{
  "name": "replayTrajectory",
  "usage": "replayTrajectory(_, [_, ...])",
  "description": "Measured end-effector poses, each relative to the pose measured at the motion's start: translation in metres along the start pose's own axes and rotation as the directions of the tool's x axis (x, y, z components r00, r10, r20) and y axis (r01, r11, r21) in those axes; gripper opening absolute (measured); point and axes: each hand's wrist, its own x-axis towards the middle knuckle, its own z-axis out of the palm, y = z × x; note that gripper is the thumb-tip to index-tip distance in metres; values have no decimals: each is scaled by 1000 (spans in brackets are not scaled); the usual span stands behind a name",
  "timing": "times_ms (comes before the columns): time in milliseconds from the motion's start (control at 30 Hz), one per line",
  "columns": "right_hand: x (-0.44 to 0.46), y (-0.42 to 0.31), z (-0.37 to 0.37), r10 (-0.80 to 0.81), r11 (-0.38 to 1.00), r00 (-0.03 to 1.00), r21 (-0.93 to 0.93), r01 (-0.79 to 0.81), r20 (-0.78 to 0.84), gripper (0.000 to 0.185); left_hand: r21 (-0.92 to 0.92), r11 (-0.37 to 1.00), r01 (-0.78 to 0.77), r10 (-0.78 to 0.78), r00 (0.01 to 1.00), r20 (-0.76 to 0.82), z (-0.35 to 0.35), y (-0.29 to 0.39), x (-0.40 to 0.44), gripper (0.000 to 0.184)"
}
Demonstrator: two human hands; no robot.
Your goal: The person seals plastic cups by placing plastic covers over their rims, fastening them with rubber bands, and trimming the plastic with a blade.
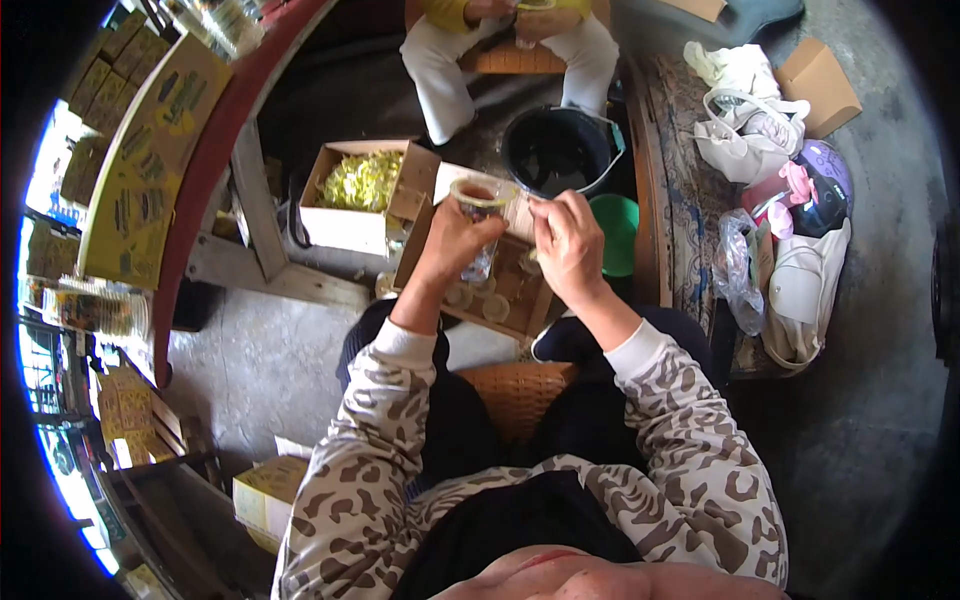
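Observation:
My left hand (pixel 452 243) is wrapped round a clear plastic cup (pixel 484 192) with a yellowish rim and something reddish-brown inside. Close to the rim on the right, my right hand (pixel 568 245) is closed in a pinch. A thin, pale piece seems to stick out from its fingertips, too small to name. Below both hands lies a shallow cardboard box (pixel 520 318) with several small clear round containers in it. Beyond the left hand, an open carton (pixel 345 228) is filled with yellow-green shredded material (pixel 362 181).
A black bucket (pixel 557 150) and a green basin (pixel 615 235) stand ahead. Another person (pixel 440 80) sits opposite, holding a cup. Bags (pixel 795 290) and a helmet (pixel 828 190) lie on a bench at right. A red-edged table (pixel 200 190) runs along the left.

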Motion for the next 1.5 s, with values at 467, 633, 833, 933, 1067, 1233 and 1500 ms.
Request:
replayTrajectory(467, [12,21,-7,153,936,977,295,-191,149,16,19,996,-91,91,995,-40,-5,-2,4,57])
replayTrajectory(633, [18,29,-22,170,944,968,251,-213,183,15,-188,978,-95,81,994,-77,-12,-7,0,51])
replayTrajectory(833, [14,64,-40,268,944,958,169,-282,102,16,-190,980,-61,28,985,-171,-27,-3,-18,55])
replayTrajectory(933, [13,70,-62,350,935,936,54,-351,25,14,-235,966,-111,72,983,-168,-35,-16,-21,56])
replayTrajectory(1067, [0,83,-78,459,888,886,79,-454,-69,12,-244,969,-34,14,996,-83,-43,-6,-32,46])
replayTrajectory(1233, [-23,88,-97,568,822,814,123,-555,-125,16,-304,951,-59,18,991,-135,-38,-24,-35,53])
replayTrajectory(1500, [-31,132,-131,674,732,722,273,-624,-155,20,-303,952,-39,-16,984,-177,-34,-30,-49,57])
